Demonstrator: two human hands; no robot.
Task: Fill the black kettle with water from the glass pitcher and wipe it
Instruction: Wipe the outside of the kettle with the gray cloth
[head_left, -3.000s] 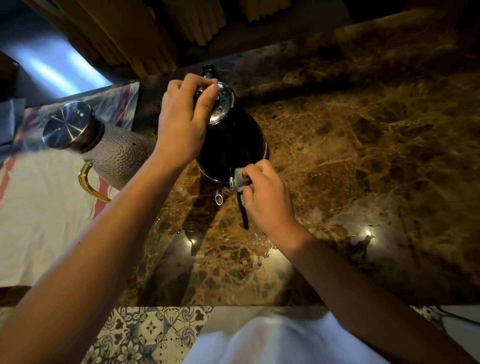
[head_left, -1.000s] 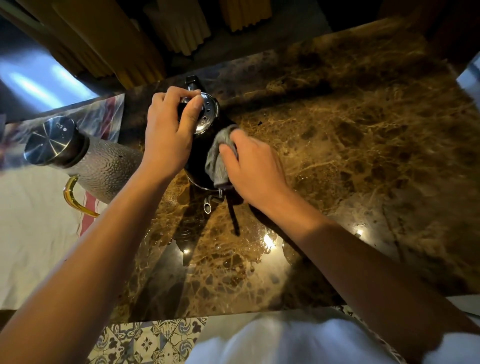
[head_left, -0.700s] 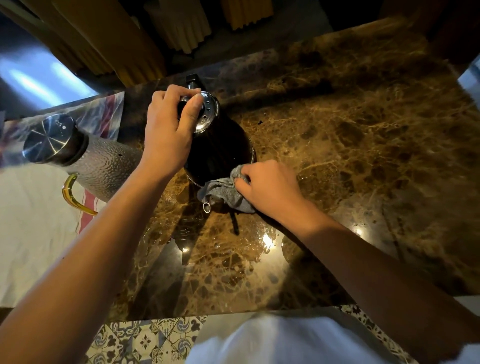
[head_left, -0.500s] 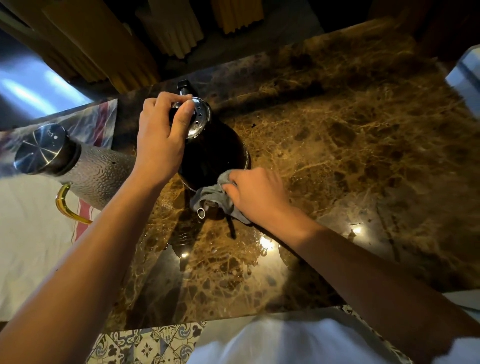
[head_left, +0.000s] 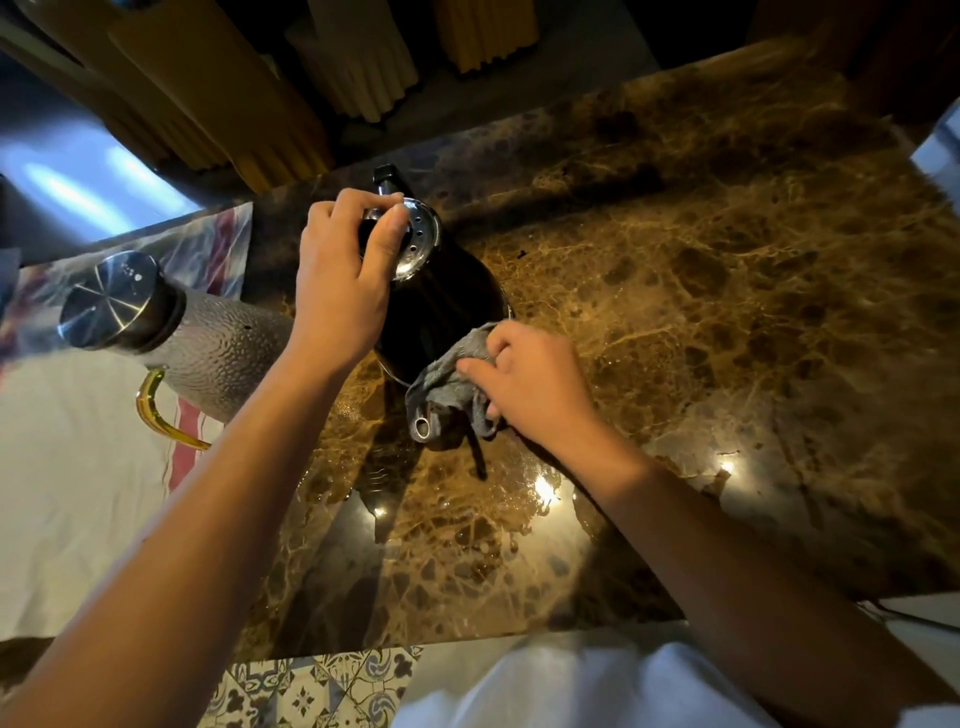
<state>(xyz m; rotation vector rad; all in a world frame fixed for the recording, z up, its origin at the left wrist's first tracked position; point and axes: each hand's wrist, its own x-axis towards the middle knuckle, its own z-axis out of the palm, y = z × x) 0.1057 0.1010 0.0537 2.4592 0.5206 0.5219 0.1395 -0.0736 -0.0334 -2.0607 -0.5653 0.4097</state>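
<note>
The black kettle (head_left: 441, 306) stands upright on the brown marble counter (head_left: 727, 322), its perforated steel lid on top. My left hand (head_left: 343, 280) grips the lid from above, fingers curled round its near rim. My right hand (head_left: 524, 379) holds a grey cloth (head_left: 447, 384) and presses it against the kettle's lower front side, near the base. The glass pitcher (head_left: 218, 348), textured, with a steel lid and a gold handle, stands to the kettle's left. The kettle's spout is hidden behind the cloth.
A white cloth with red stripes (head_left: 78, 467) lies under the pitcher on the left. Wet patches glisten on the counter in front of the kettle. Yellow curtains (head_left: 291, 78) hang behind the counter. The counter's near edge runs just above my white shirt.
My right hand has wiped with the cloth from the kettle's upper side down to its base and keeps rubbing there. My left hand has stayed on the lid.
</note>
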